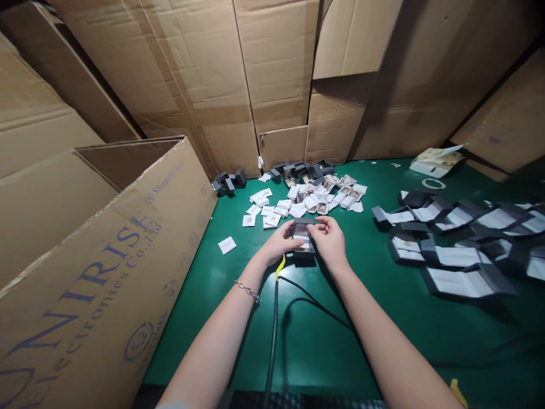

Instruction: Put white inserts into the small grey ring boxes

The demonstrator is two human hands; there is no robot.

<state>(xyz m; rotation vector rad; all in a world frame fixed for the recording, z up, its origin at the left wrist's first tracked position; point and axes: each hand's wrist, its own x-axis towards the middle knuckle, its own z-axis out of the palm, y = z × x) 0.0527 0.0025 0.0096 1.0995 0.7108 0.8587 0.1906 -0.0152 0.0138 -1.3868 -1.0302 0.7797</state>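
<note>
A small dark grey box (304,261) with its lid up sits between my two hands over the middle of the table. My left hand (279,244) is closed around its left side, the thumb reaching over a white piece inside. My right hand (330,241) pinches the upper right part, at the lid, with thumb and fingertips; the other fingers are curled. Just beyond the hands lies a loose heap of small white packets (313,199), and a single white card (227,245) lies off to the left.
Open dark boxes with white linings (460,281) spread across the right side. More dark boxes (230,182) stand at the back. A large carton (140,255) takes up the left of the green table (323,358). A black cable (273,335) runs in front of me; stacked cartons (276,74) wall the back.
</note>
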